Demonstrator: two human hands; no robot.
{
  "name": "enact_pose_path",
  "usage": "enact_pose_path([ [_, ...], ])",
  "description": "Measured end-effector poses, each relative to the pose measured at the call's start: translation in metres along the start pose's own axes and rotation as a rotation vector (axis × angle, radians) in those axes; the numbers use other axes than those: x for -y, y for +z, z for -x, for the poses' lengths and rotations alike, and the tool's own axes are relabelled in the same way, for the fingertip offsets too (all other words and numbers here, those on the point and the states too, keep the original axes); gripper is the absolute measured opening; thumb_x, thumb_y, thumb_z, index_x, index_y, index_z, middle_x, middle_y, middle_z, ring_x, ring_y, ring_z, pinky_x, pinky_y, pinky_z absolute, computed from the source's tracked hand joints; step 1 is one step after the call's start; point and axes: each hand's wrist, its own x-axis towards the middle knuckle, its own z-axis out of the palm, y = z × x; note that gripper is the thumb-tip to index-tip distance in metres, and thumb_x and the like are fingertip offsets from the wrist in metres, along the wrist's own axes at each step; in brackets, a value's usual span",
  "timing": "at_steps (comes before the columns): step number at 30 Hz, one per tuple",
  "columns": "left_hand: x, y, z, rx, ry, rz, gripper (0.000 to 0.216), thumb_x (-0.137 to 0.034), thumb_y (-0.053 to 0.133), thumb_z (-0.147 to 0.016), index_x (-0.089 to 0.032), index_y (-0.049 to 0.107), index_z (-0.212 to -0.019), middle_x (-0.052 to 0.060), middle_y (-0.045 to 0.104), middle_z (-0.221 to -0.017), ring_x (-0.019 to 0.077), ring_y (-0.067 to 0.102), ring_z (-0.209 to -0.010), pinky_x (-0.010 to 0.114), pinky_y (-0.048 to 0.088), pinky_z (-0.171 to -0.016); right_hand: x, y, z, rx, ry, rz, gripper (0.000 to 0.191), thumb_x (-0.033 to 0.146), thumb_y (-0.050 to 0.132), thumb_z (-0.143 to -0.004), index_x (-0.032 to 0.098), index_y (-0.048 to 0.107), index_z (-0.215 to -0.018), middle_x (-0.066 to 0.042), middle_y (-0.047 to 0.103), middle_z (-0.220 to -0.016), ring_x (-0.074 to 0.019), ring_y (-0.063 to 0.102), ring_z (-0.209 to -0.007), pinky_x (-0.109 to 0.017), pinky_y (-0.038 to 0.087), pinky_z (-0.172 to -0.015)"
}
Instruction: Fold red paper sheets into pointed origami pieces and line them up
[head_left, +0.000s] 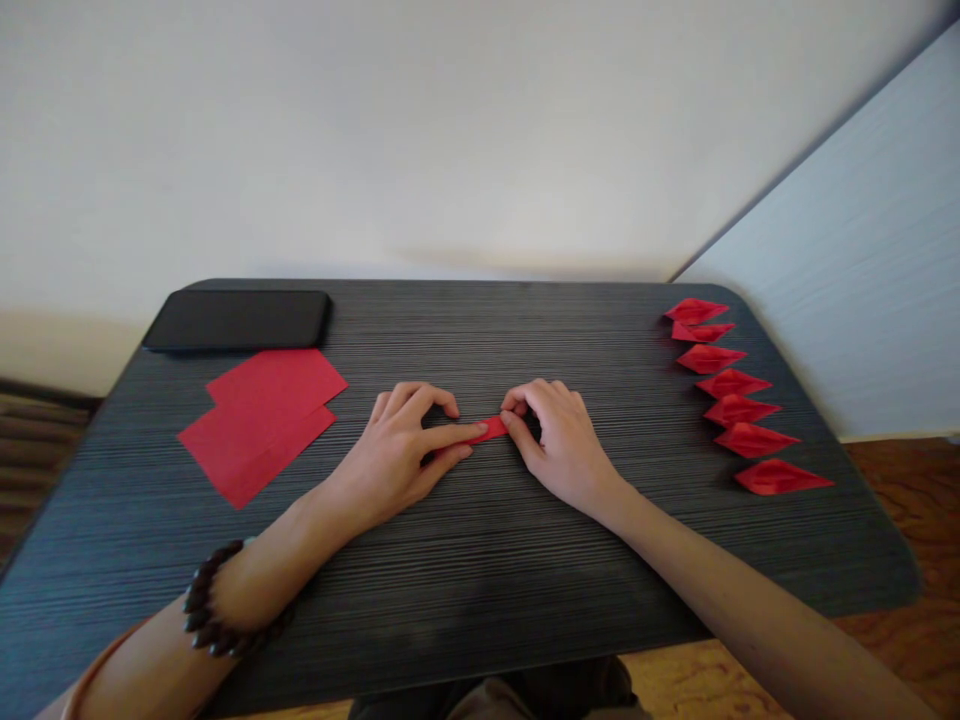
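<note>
A narrow strip of folded red paper (493, 429) lies on the table between my two hands. My left hand (409, 435) grips its left part, the index finger stretched along the top and the thumb at the near edge; the other fingers are curled. At the strip's right end, my right hand (555, 435) pinches it between thumb and bent index finger. Both hands cover much of the strip, so its full shape is hidden. To the left, flat sheets of red paper (259, 440) overlap one another.
Several folded red paper boats (784, 477) stand in a column along the right side of the dark table (480, 600). A black phone (238, 320) lies at the back left, by the sheets. Behind the table rises a pale wall (450, 130).
</note>
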Motion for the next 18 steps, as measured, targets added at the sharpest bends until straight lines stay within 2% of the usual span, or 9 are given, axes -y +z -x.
enact_pose_path([
  [7,-0.0021,-0.0017,-0.0007,0.023,-0.017,0.022,0.023,-0.03,0.052,-0.09,-0.034,0.068,-0.106,0.006,0.053,-0.109,0.0247,0.043,-0.107,0.044,0.037,-0.087,-0.0015,0.0031,-0.0002,-0.033,0.009,0.002,0.006,0.021,0.054,-0.086,0.022,0.055,-0.092,-0.002,0.06,-0.084,-0.0188,0.051,-0.081,-0.032,0.034,-0.073],
  [12,-0.001,-0.0009,0.0,0.024,-0.016,0.018,0.023,-0.029,0.052,-0.09,-0.035,0.068,-0.105,0.006,0.052,-0.11,0.025,0.042,-0.107,0.044,0.036,-0.087,0.0006,0.0023,-0.0011,-0.01,0.015,0.038,0.007,0.024,0.055,-0.087,0.022,0.055,-0.093,-0.002,0.06,-0.084,-0.0192,0.051,-0.082,-0.032,0.033,-0.073],
  [18,0.0008,-0.0006,0.001,-0.004,-0.002,0.029,0.031,-0.026,0.049,-0.092,-0.037,0.06,-0.118,0.006,0.054,-0.105,0.0228,0.044,-0.102,0.042,0.038,-0.085,0.0028,0.0002,-0.0016,0.013,0.007,0.063,0.009,0.023,0.053,-0.087,0.022,0.055,-0.096,-0.003,0.06,-0.088,-0.0201,0.05,-0.083,-0.033,0.033,-0.073],
])
